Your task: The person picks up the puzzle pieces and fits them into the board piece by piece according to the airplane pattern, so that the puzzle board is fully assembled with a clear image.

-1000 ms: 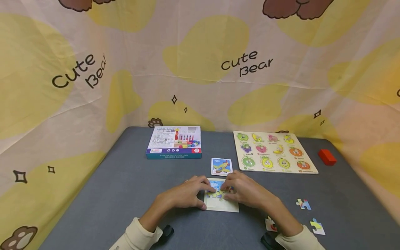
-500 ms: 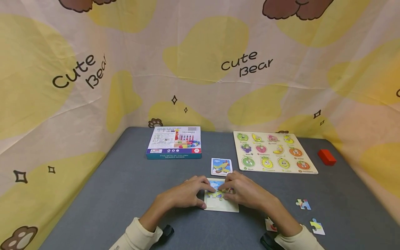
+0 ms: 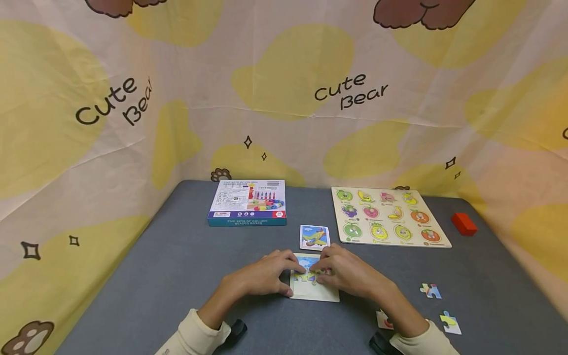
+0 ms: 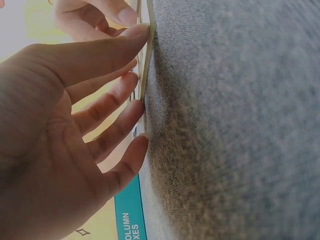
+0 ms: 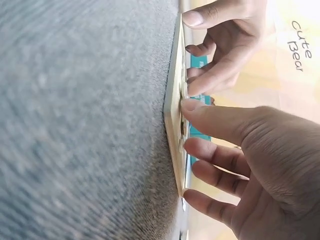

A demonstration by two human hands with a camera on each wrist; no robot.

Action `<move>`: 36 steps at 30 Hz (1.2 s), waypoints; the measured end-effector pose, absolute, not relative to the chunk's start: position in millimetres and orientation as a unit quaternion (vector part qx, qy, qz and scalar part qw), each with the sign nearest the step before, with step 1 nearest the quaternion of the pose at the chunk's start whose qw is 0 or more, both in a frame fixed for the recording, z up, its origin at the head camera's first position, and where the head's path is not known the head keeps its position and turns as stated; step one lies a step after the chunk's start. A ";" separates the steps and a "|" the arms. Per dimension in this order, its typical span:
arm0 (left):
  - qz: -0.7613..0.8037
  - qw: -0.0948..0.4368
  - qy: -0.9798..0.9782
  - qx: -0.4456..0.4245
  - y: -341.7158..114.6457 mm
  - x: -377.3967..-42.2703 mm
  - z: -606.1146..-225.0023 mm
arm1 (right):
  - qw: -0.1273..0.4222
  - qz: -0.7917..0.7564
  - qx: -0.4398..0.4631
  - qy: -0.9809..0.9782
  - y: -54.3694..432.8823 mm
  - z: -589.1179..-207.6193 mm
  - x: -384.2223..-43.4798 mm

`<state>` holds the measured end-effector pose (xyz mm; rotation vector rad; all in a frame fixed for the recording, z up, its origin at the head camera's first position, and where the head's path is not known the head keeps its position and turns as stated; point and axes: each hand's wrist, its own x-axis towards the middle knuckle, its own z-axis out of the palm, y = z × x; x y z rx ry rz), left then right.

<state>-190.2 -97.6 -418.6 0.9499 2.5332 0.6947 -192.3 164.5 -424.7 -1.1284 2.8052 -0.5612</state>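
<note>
A small wooden jigsaw board (image 3: 315, 294) lies on the grey table, with blue and yellow puzzle pieces (image 3: 303, 277) in its upper part and a pale bare strip along its near side. My left hand (image 3: 271, 273) holds the board by its left side, thumb at the near corner and index finger over the pieces. From the right, my right hand (image 3: 348, 270) has thumb and fingertips on a puzzle piece (image 3: 327, 271) in the board, largely hidden by the fingers. Just behind the board lies a card (image 3: 314, 237) with a yellow aeroplane.
Loose puzzle pieces (image 3: 430, 290) lie at the right, one partly behind my right forearm (image 3: 407, 305). A fruit picture board (image 3: 390, 243) and a red block (image 3: 464, 224) are at the back right. A flat bead-set box (image 3: 247, 203) lies back left. Patterned cloth (image 3: 284, 98) hangs behind.
My right index fingertip has shifted slightly left over the pieces. The left hand and the board have stayed in place.
</note>
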 end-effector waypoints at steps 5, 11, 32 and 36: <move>0.244 0.179 0.894 0.330 -97.1 -190.4 -417.9 | 0.036 -0.186 -0.358 0.914 162.9 -424.2 -192.0; 0.246 0.181 0.893 0.330 -96.9 -190.4 -417.6 | 0.038 -0.180 -0.363 0.913 164.4 -422.3 -190.8; 0.253 0.169 0.890 0.339 -98.4 -189.4 -418.8 | 0.046 -0.192 -0.358 0.912 163.9 -424.3 -191.8; 0.254 0.171 0.891 0.335 -98.5 -189.5 -419.3 | 0.047 -0.189 -0.355 0.914 163.5 -425.4 -192.2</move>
